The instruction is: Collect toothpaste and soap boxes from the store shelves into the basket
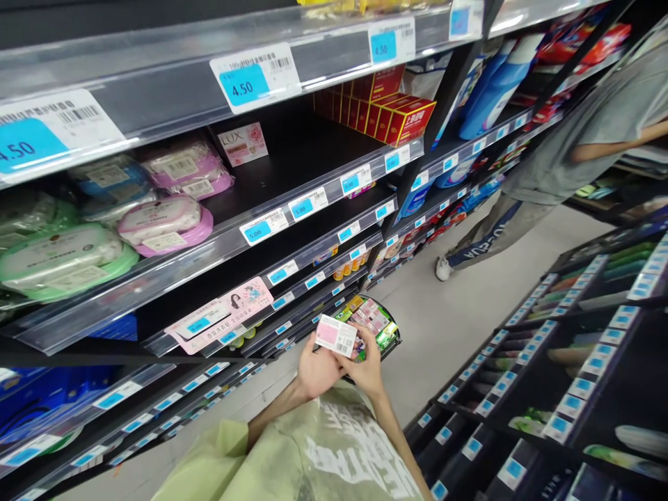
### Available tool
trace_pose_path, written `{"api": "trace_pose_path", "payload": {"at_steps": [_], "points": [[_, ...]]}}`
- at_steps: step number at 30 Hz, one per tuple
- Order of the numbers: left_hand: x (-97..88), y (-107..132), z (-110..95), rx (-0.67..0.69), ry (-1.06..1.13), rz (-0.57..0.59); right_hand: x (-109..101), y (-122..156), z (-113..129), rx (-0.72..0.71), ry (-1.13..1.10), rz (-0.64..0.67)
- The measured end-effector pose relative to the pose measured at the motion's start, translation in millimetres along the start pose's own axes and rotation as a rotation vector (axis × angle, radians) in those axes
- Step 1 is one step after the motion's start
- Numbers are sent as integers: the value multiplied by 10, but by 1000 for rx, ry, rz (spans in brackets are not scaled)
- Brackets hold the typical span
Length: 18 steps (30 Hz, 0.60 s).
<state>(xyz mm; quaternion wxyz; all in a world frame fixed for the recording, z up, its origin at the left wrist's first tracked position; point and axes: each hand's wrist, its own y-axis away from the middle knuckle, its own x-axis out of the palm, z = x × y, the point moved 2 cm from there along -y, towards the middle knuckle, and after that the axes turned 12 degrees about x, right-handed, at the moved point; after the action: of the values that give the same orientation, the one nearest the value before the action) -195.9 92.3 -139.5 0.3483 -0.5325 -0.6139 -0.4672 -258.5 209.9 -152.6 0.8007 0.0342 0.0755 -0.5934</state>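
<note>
In front of my body, both hands hold a small white and pink soap box (335, 337), its barcode side facing up. My left hand (317, 370) cups it from the left and below. My right hand (367, 365) grips its right end, with the thumb underneath. Just beyond the box, a dark-rimmed basket (397, 339) holds several pink, green and yellow packages, partly hidden by my hands. On the shelf ahead stands a similar pink LUX soap box (243, 144).
Pink and green soap dishes (165, 221) in wrapping lie on the left shelf (292, 161). Red boxes (399, 118) stack at its far end, before blue bottles (495, 87). A person (543, 167) stands farther along the aisle. Another shelf rack (522, 348) lines the right.
</note>
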Motion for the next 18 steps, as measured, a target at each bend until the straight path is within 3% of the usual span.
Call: {"api": "trace_pose_path", "payload": {"at_steps": [11,15,18], "points": [[-36,5,72,143,-143,-40,-42,-2,0,-47,21,63],[-121,-2,82,323,-473,-178,-111,-10,-10,-64,18,191],[-174,-8,29,500,-817,-233,-127,-2,-52,11,-114,330]]}}
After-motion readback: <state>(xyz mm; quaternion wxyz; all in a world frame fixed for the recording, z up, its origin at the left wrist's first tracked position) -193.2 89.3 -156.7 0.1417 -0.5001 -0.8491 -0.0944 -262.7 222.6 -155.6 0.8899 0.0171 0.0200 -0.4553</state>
